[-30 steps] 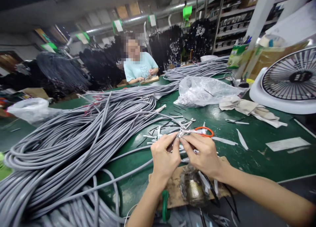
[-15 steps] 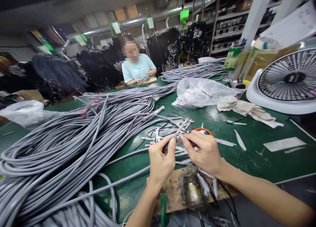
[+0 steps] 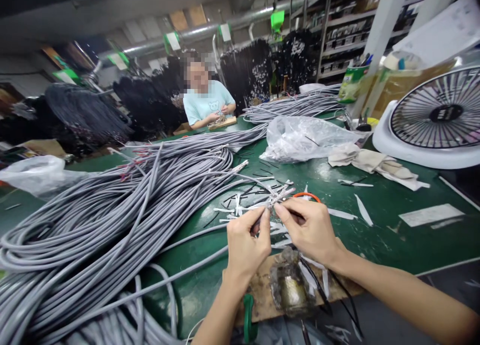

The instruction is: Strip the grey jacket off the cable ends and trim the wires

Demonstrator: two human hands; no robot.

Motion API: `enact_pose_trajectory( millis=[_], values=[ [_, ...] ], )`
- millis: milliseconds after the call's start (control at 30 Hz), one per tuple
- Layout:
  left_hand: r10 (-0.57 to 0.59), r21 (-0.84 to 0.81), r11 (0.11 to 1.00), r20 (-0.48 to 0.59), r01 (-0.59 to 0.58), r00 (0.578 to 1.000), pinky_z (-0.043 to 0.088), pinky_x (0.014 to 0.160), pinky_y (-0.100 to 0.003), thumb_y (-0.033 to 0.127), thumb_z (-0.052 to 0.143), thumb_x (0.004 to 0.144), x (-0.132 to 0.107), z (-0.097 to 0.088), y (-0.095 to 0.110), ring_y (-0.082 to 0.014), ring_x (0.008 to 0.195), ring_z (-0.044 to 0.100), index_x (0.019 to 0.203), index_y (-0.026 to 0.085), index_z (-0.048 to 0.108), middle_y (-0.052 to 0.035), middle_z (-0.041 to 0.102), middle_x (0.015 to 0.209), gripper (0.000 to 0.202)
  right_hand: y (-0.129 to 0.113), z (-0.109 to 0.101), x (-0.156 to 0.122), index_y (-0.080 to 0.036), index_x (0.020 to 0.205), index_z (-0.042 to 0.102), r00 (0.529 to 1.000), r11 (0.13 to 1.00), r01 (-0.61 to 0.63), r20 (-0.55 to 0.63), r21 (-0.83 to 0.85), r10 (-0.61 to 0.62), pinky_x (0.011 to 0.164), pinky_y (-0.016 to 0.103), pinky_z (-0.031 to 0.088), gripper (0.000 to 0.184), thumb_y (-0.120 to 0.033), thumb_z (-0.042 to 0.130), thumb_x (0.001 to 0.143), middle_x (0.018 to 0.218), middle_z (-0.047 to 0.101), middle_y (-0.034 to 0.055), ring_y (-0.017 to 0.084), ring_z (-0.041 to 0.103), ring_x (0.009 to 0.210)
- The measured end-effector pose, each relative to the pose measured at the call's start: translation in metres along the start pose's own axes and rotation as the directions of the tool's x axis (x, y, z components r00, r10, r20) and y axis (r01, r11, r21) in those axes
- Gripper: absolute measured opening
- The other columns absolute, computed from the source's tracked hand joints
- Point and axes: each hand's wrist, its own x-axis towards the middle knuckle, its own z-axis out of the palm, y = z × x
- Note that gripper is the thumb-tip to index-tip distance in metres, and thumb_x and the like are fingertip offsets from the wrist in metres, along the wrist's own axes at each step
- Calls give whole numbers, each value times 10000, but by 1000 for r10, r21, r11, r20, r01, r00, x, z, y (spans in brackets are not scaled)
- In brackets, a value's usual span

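My left hand (image 3: 247, 242) is closed in a pinch on a grey cable (image 3: 210, 230) that runs in from the left. My right hand (image 3: 313, 227) pinches close beside it at the cable's stripped end (image 3: 273, 199), where thin wires show between the fingertips. The fingers cover most of this spot. Behind my fingertips lie white strips and short black offcuts (image 3: 245, 192), near an orange ring-shaped handle (image 3: 307, 196). Below my hands, a grimy metal block (image 3: 291, 287) with black leads sits on a wooden board (image 3: 262, 305), beside a green clamp-like piece (image 3: 249, 317).
A large bundle of grey cables (image 3: 112, 225) covers the left of the green table (image 3: 382, 250). Farther back lie a clear plastic bag (image 3: 300, 140) and a crumpled beige cloth (image 3: 378, 166). A white fan (image 3: 442, 115) stands at the right. A co-worker (image 3: 206, 100) sits across the table.
My hands stay together at the cable end, with only small finger shifts. The view has tilted slightly. The co-worker's hands have moved a little.
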Motion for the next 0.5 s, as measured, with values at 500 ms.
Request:
enact_pose_trajectory(
  millis=[500],
  values=[
    [6,-19,1000,-154,-9,988,352,456,-206,239,529,786,0,1,-5,-85,448,439,922,148,677,-6,599,587,221,1,1,-3,-151,704,590,987,984,157,-1,-78,-158,525,227,354,198,-183,451,841,601,555,13,106,490,542]
  ],
)
